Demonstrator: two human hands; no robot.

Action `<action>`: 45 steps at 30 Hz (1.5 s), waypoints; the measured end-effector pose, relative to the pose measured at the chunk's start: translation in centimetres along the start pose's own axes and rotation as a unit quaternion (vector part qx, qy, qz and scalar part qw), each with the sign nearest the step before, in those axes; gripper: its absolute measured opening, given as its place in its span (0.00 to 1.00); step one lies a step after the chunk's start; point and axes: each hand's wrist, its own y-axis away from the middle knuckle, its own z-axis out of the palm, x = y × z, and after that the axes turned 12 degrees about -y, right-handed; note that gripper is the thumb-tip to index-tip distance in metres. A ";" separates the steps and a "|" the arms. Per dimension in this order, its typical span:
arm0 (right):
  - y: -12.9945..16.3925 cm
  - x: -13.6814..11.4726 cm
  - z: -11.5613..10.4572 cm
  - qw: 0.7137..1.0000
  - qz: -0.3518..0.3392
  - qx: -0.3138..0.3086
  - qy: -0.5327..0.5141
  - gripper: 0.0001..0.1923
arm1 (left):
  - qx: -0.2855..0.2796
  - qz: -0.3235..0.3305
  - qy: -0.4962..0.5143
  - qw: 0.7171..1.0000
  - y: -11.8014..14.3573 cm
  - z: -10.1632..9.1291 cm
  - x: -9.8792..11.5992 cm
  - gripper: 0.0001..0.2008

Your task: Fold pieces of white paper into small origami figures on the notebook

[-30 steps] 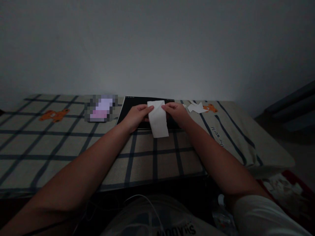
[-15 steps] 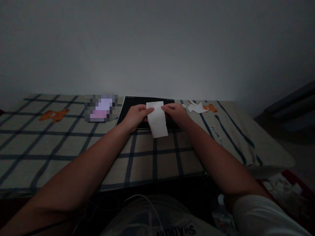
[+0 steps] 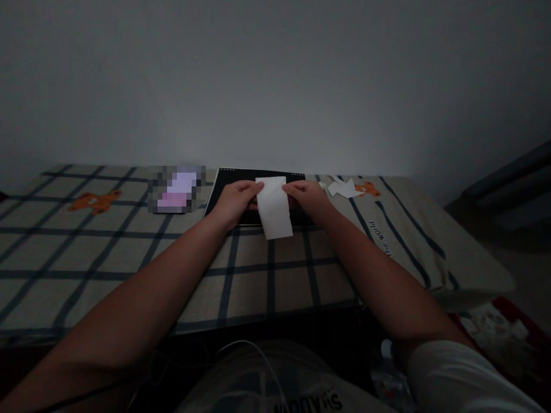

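A white folded sheet of paper lies partly on a black board at the far side of a checked cloth. My left hand pinches its upper left edge with the fingertips. On the other side, my right hand pinches the upper right edge. The paper's lower end hangs over the board's near edge onto the cloth.
The plaid bedcover has orange bear prints. A blurred bright object sits left of the board. Small white paper scraps lie to the right. A plain wall rises behind. A white cable crosses my lap.
The top right corner of the paper, lifted a second ago, now lies flat. Both hands have closed in slightly on the top edge, and the paper has shifted a little upward.
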 end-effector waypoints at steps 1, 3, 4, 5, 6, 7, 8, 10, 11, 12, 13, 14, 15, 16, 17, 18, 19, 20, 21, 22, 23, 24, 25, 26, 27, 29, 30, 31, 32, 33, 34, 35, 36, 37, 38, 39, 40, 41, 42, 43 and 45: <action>0.0 -0.1 0.1 1.000 0.003 0.001 0.001 0.14 | 0.006 0.001 -0.003 1.000 0.0 0.0 0.0 0.26; 0.1 -0.5 0.2 1.000 0.008 0.000 0.011 0.14 | 0.015 0.000 -0.004 1.000 0.0 0.0 0.0 0.26; 0.2 -0.6 0.2 1.000 0.011 -0.002 0.018 0.14 | 0.016 -0.001 -0.001 1.000 0.0 0.0 0.0 0.26; 0.2 -0.7 0.3 1.000 0.012 -0.005 0.025 0.14 | 0.016 -0.002 0.003 1.000 0.1 0.1 0.1 0.26; 0.2 -0.8 0.3 0.999 0.014 -0.007 0.031 0.14 | 0.017 -0.003 0.008 1.000 0.1 0.1 0.2 0.25; 0.2 -0.9 0.3 0.999 0.016 -0.007 0.034 0.14 | 0.017 -0.004 0.014 1.000 0.1 0.1 0.3 0.25; 0.2 -0.9 0.3 0.999 0.018 -0.006 0.035 0.14 | 0.017 -0.006 0.021 1.000 0.1 0.1 0.4 0.24; 0.2 -0.8 0.3 0.999 0.023 0.002 0.027 0.13 | 0.021 -0.011 0.029 0.999 0.1 0.1 0.5 0.23; 0.2 -0.8 0.3 0.999 0.025 0.005 0.023 0.13 | 0.023 -0.012 0.029 0.999 0.0 0.0 0.5 0.22; 0.2 -0.8 0.3 0.999 0.027 0.004 0.021 0.13 | 0.027 -0.011 0.025 0.999 0.0 0.0 0.5 0.21; 0.2 -0.7 0.3 0.999 0.028 0.001 0.020 0.13 | 0.031 -0.007 0.020 0.999 -0.1 0.0 0.5 0.20; 0.2 -0.7 0.3 0.999 0.027 -0.004 0.022 0.13 | 0.039 -0.001 0.015 0.999 -0.1 0.0 0.5 0.19; 0.3 -0.7 0.3 0.999 0.026 -0.009 0.026 0.14 | 0.046 0.005 0.013 0.999 -0.1 0.1 0.4 0.18; 0.3 -0.8 0.3 0.999 0.025 -0.012 0.030 0.15 | 0.054 0.010 0.016 0.998 -0.1 0.1 0.5 0.18; 0.3 -0.8 0.4 0.999 0.023 -0.012 0.034 0.15 | 0.061 0.014 0.021 0.998 0.0 0.1 0.5 0.17; 0.3 -0.8 0.4 0.999 0.022 -0.009 0.036 0.15 | 0.062 0.015 0.028 0.998 0.0 0.1 0.5 0.17; 0.3 -0.8 0.4 0.999 0.022 -0.001 0.036 0.14 | 0.056 0.013 0.035 0.998 0.1 0.1 0.6 0.18; 0.3 -0.9 0.4 0.999 0.022 0.010 0.034 0.14 | 0.042 0.008 0.040 0.998 0.2 0.1 0.7 0.19; 0.3 -0.9 0.4 0.999 0.022 0.023 0.031 0.13 | 0.019 0.000 0.041 0.999 0.3 0.1 0.8 0.20; 0.3 -0.9 0.3 0.999 0.021 0.036 0.028 0.12 | -0.010 -0.012 0.038 0.999 0.4 0.0 0.9 0.21; 0.2 -0.9 0.3 0.998 0.018 0.048 0.026 0.12 | -0.040 -0.024 0.030 0.998 0.5 -0.1 0.9 0.22; 0.2 -0.9 0.2 0.998 0.014 0.060 0.026 0.12 | -0.065 -0.035 0.018 0.997 0.5 -0.1 0.9 0.23; 0.2 -0.9 0.2 0.997 0.009 0.068 0.026 0.12 | -0.084 -0.043 0.004 0.996 0.5 -0.2 0.9 0.23; 0.1 -1.0 0.1 0.997 0.004 0.073 0.027 0.13 | -0.095 -0.048 -0.010 0.994 0.4 -0.2 0.8 0.23; 0.1 -1.0 0.1 0.997 0.000 0.077 0.026 0.13 | -0.099 -0.050 -0.022 0.994 0.4 -0.2 0.7 0.23; 0.1 -0.9 0.1 0.997 -0.003 0.079 0.019 0.14 | -0.089 -0.047 -0.036 0.994 0.3 -0.2 0.6 0.21; 0.1 -0.9 0.1 0.997 -0.003 0.079 0.013 0.14 | -0.081 -0.046 -0.040 0.995 0.3 -0.2 0.6 0.21; 0.1 -0.8 0.1 0.997 -0.002 0.078 0.009 0.14 | -0.071 -0.045 -0.044 0.995 0.3 -0.2 0.6 0.20; 0.1 -0.7 0.1 0.997 -0.002 0.075 0.006 0.14 | -0.062 -0.044 -0.048 0.996 0.3 -0.1 0.6 0.19; 0.0 -0.6 0.1 0.997 -0.002 0.071 0.003 0.15 | -0.055 -0.043 -0.053 0.996 0.4 -0.1 0.7 0.19; 0.0 -0.5 0.1 0.998 -0.003 0.065 -0.004 0.16 | -0.048 -0.040 -0.058 0.996 0.5 -0.1 0.8 0.18; 0.0 -0.4 0.1 0.998 -0.003 0.060 -0.015 0.17 | -0.043 -0.036 -0.063 0.996 0.5 0.0 0.9 0.18; -0.1 -0.3 0.1 0.998 0.001 0.054 -0.031 0.17 | -0.036 -0.029 -0.069 0.997 0.6 0.0 1.0 0.18; -0.1 -0.2 0.1 0.997 0.008 0.047 -0.053 0.18 | -0.028 -0.020 -0.076 0.997 0.6 0.0 1.0 0.18; -0.1 -0.2 0.1 0.996 0.018 0.040 -0.076 0.18 | -0.019 -0.011 -0.083 0.996 0.5 0.0 1.0 0.18; -0.1 -0.1 0.1 0.994 0.031 0.031 -0.097 0.18 | -0.009 -0.001 -0.092 0.996 0.5 -0.1 0.9 0.18; -0.1 -0.1 0.1 0.992 0.046 0.021 -0.112 0.18 | 0.005 0.006 -0.101 0.995 0.3 -0.2 0.9 0.18; -0.1 0.0 0.1 0.991 0.060 0.012 -0.121 0.18 | 0.018 0.012 -0.108 0.994 0.2 -0.3 0.8 0.18; 0.0 0.0 0.1 0.990 0.071 0.004 -0.122 0.17 | 0.033 0.016 -0.113 0.993 0.0 -0.4 0.7 0.18; 0.0 0.1 0.1 0.990 0.079 -0.002 -0.117 0.16 | 0.045 0.019 -0.112 0.992 -0.1 -0.5 0.6 0.17; 0.0 0.2 0.1 0.991 0.085 -0.012 -0.098 0.14 | 0.058 0.023 -0.100 0.993 -0.3 -0.7 0.5 0.17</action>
